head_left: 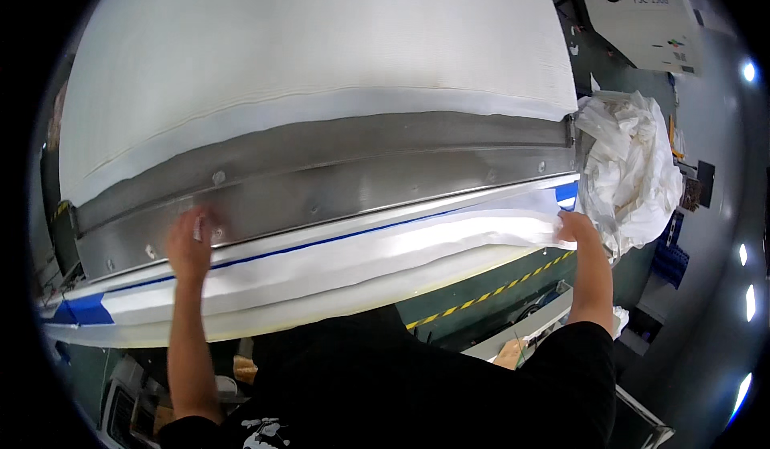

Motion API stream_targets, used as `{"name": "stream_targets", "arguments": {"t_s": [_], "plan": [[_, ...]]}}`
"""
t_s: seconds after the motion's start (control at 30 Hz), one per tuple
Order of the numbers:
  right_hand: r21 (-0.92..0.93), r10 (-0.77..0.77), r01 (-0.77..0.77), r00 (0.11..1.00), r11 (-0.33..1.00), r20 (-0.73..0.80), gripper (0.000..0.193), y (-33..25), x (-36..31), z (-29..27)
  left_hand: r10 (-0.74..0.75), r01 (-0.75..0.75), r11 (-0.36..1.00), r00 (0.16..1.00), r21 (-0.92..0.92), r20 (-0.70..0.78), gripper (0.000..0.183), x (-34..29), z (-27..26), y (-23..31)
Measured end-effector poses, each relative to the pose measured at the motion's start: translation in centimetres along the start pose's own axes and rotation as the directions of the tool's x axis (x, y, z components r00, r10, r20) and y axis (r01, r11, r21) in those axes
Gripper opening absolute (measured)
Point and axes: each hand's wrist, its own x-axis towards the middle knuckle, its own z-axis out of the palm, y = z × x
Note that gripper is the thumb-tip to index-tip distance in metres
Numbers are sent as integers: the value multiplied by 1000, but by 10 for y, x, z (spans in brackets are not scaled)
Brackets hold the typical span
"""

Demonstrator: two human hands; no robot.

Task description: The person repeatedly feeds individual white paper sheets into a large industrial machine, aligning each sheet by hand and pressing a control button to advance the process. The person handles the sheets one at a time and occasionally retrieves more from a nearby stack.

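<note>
My right hand (574,228) is closed at the right end of a long white sheet strip (385,252), its fingers pinching the edge. Over the left part of a grey metal plate (361,182) is my left hand (192,239), smeared by motion. Something small and whitish shows by its fingers, too blurred to name. A thin blue line runs along the strip, between a blue patch (90,310) at the left end and another blue patch (566,194) near my right hand. Beyond the plate lies a broad white fabric (321,40) with a loose, wavy near edge.
A heap of crumpled white sheeting (630,160) sits at the right end of the plate. Yellow-black floor tape (489,292) crosses the green floor below the strip. A white machine cabinet (642,20) stands at the far right. A pale rail (521,325) is close on my right.
</note>
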Motion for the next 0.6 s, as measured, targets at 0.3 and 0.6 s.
{"name": "stream_targets", "arguments": {"t_s": [0.3, 0.6], "plan": [[-37, -216, 216, 976, 976, -13, 35, -48, 8, -16, 402, -205, 786, 886, -583, 231, 23, 12, 40, 185], [225, -478, 458, 877, 860, 45, 45, -113, -36, -47, 699, -163, 513, 649, -843, 300, 31, 28, 88, 306]]}}
